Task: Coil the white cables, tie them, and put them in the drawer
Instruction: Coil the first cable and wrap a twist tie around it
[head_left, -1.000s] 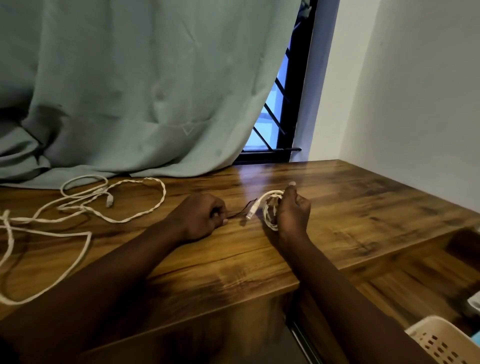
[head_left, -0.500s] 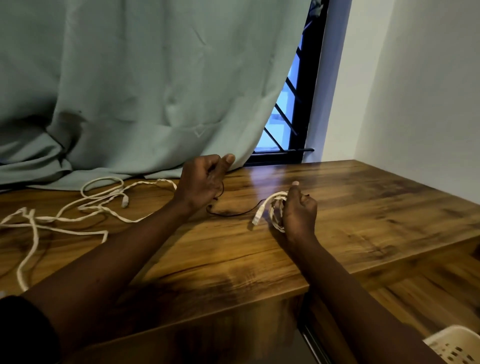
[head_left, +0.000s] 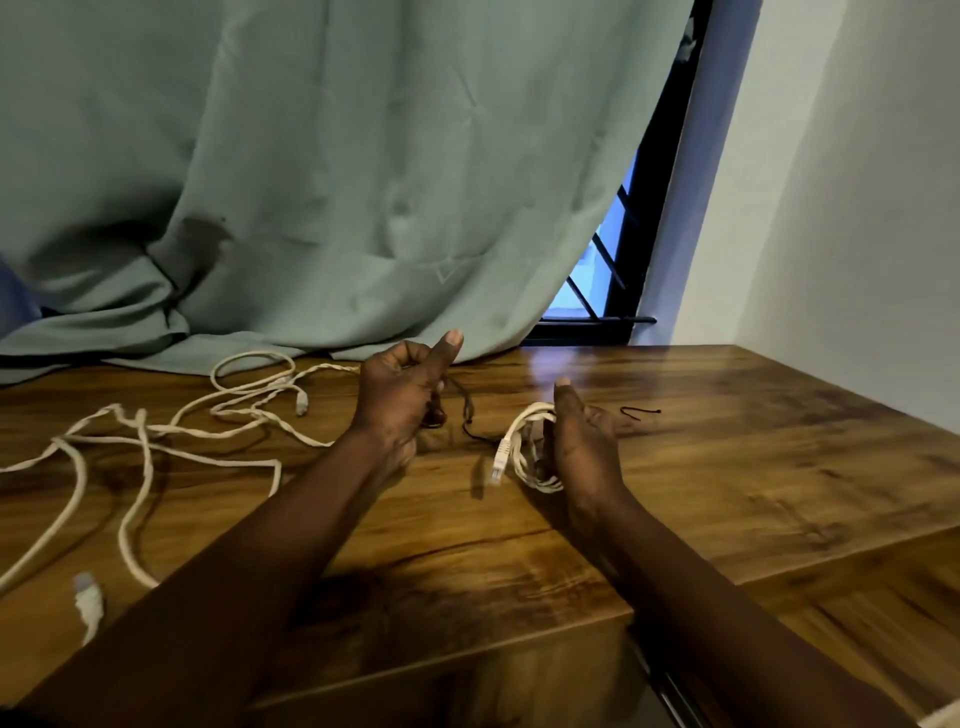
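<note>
Two hands over a desk (head_left: 727, 467), right hand (head_left: 579, 447) with fingers curled round a coiled white cable (head_left: 522, 441), left hand (head_left: 397, 400) with fingers pinching a thin black tie (head_left: 469, 410), loose white cable (head_left: 301, 404) at left.

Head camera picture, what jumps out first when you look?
Two hands in the middle: the right hand holds a small coiled white cable, and the left hand pinches a thin black tie running toward it. On the left of the wooden table sprawls a long loose white cable, before a big green curtain.
</note>
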